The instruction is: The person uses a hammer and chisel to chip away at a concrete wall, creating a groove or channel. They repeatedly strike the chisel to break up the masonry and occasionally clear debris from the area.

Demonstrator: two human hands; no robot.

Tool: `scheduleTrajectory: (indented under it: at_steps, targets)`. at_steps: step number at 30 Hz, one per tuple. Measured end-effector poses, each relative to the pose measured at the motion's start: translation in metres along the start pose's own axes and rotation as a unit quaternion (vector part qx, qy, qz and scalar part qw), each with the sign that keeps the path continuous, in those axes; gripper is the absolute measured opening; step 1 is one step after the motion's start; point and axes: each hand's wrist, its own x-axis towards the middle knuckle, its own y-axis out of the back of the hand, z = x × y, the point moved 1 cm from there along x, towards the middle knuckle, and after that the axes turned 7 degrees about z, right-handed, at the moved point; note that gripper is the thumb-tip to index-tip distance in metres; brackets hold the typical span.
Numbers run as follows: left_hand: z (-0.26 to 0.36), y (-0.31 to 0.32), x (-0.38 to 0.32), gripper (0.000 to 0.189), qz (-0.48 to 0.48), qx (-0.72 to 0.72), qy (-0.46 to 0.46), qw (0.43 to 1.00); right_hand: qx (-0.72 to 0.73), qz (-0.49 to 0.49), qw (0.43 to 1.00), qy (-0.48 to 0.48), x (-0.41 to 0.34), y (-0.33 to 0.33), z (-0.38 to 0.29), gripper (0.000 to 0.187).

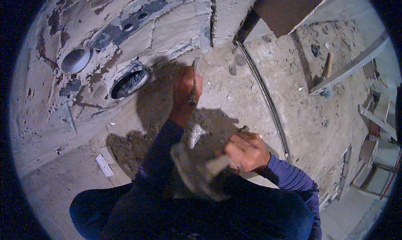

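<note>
My left hand [185, 88] is closed around a slim metal chisel [192, 99]. One end of the chisel lies close to the foot of the rough wall, and the other sticks out on the near side of the fist. My right hand [247, 152] grips the handle of a hammer [219, 165], whose head is blurred above my lap. Between the two hands, a pale lump [197, 135] sits on dark rubble and soil [216, 123] on the floor. My left forearm hides part of that rubble.
Two round pipe openings [77, 60] [145, 76] sit low in the broken wall. A long metal strip [267, 94] crosses the floor to the right. Beyond it are a wooden-handled tool [328, 65] and a plank [351, 65]. A brown board [292, 9] juts in at the top.
</note>
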Motion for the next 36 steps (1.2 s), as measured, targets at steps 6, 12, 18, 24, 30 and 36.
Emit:
scheduleTrajectory:
  at_steps: [6, 12, 18, 24, 30, 36]
  targets:
    - [0.006, 0.015, 0.007, 0.006, -0.02, 0.017, -0.014, 1.0, -0.107, -0.175, 0.966, -0.158, 0.001, -0.008, 0.014, 0.025]
    - [0.015, 0.022, 0.009, 0.009, 0.028, 0.034, -0.017, 0.999, -0.077, -0.045, 0.996, 0.004, 0.008, -0.005, 0.005, 0.023]
    - [-0.05, -0.045, -0.022, 0.014, 0.041, -0.123, 0.069, 0.989, -0.045, -0.111, 0.989, -0.088, 0.03, 0.004, -0.014, 0.026]
    - [-0.126, -0.066, -0.037, 0.015, -0.123, -0.348, 0.16, 0.915, -0.146, -0.244, 0.942, -0.179, 0.032, -0.008, 0.004, 0.03]
    - [-0.021, -0.003, -0.002, 0.016, 0.12, -0.047, -0.008, 0.992, -0.006, -0.096, 0.994, -0.047, 0.037, 0.006, -0.026, 0.026]
    - [-0.026, 0.011, 0.001, 0.015, 0.027, -0.059, 0.054, 0.996, -0.015, -0.129, 0.968, -0.214, -0.006, -0.012, -0.005, 0.02]
